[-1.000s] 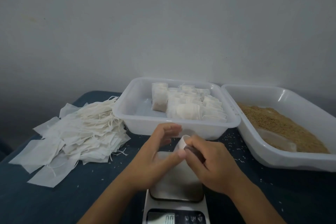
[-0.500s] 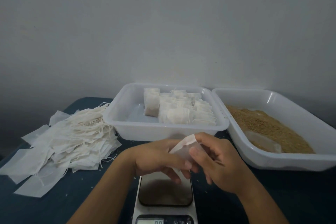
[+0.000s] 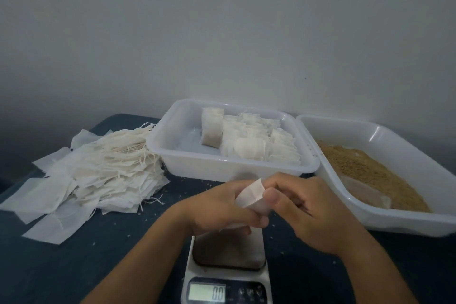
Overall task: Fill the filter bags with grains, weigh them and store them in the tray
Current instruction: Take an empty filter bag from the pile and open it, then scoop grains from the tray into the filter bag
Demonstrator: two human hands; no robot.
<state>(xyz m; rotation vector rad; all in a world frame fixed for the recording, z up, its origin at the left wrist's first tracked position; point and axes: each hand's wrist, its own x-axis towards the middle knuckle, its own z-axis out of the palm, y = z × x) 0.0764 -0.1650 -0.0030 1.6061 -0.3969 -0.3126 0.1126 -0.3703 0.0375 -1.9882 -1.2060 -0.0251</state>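
Observation:
Both hands hold one white filter bag [image 3: 250, 195] above the scale [image 3: 228, 252]. My left hand [image 3: 219, 207] grips the bag's lower part with curled fingers. My right hand [image 3: 303, 207] pinches its upper right edge between thumb and fingers. The scale's steel plate carries nothing and its display [image 3: 206, 292] reads 0.0. Behind the hands a white tray [image 3: 222, 168] holds several filled bags [image 3: 249, 138], stacked toward its right side. To the right a second white tray [image 3: 404, 219] holds brown grains [image 3: 357, 168].
A heap of empty filter bags with strings [image 3: 98, 170] lies on the dark blue tabletop [image 3: 61, 266] at the left. A translucent scoop-like piece [image 3: 362, 192] lies in the grain tray. Loose grains dot the tabletop. A pale wall stands close behind the trays.
The bag has risen off the scale plate and now sits higher between both hands, with my left fingers wrapped lower around it. The view has tilted a little.

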